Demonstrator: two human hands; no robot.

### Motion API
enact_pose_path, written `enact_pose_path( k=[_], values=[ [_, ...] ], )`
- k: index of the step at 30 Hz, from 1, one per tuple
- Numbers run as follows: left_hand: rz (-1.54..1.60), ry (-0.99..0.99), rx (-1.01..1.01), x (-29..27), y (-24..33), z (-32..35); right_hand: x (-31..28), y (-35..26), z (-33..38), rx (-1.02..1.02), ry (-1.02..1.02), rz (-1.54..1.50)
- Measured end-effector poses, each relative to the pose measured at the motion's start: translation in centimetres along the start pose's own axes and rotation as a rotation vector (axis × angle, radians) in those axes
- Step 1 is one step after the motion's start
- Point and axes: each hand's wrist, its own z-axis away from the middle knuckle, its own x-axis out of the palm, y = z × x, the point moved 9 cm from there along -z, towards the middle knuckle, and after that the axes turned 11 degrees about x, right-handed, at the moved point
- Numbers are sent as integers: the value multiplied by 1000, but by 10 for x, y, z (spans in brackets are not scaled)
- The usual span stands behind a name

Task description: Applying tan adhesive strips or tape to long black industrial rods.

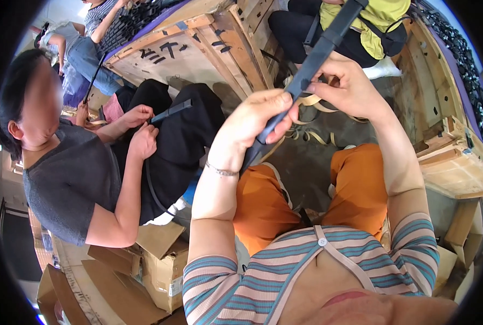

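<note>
Wooden crates (198, 49) stand around a grey concrete floor (301, 162), rough boards with dark painted marks, and flattened cardboard (144, 271) lies at the lower left. I see a co-worker (73, 179) in a grey shirt sitting to my left, who holds a similar dark strip (168, 112) in both hands. Pale, thin ribbons (314, 103) curl on the floor between the crates; they look like peeled-off tape or trimmings.

I sit with orange trousers, knees apart, so the work hangs free above the floor. A long dark strip (317, 51), matte and stiff like rubber or plastic, runs slanted from the top edge down to my wrist. My left hand (252, 127) is closed around its lower part, thumb over it, which keeps it steady. My right hand (347, 89) pinches the strip higher up with the fingertips, just above the left one. The hands are near, not touching.
</note>
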Motion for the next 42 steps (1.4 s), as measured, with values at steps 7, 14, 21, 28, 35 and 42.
enact_pose_path(
  k=[7,14,21,28,35,42],
  values=[
    [-50,80,49,-36,-3,-5,8,22,0,129,23,-72],
    [65,-91,146,-43,-8,-32,8,31,-2,255,-75,-243],
    [392,58,180,-63,-6,-22,5,28,-2,168,33,-290],
    [235,139,91,-41,-8,-6,11,29,-11,157,144,-114],
    [200,195,35,-38,-11,-2,17,24,-14,175,91,-113],
    [170,196,45,-33,-9,-2,19,22,-15,148,140,-34]
  ],
)
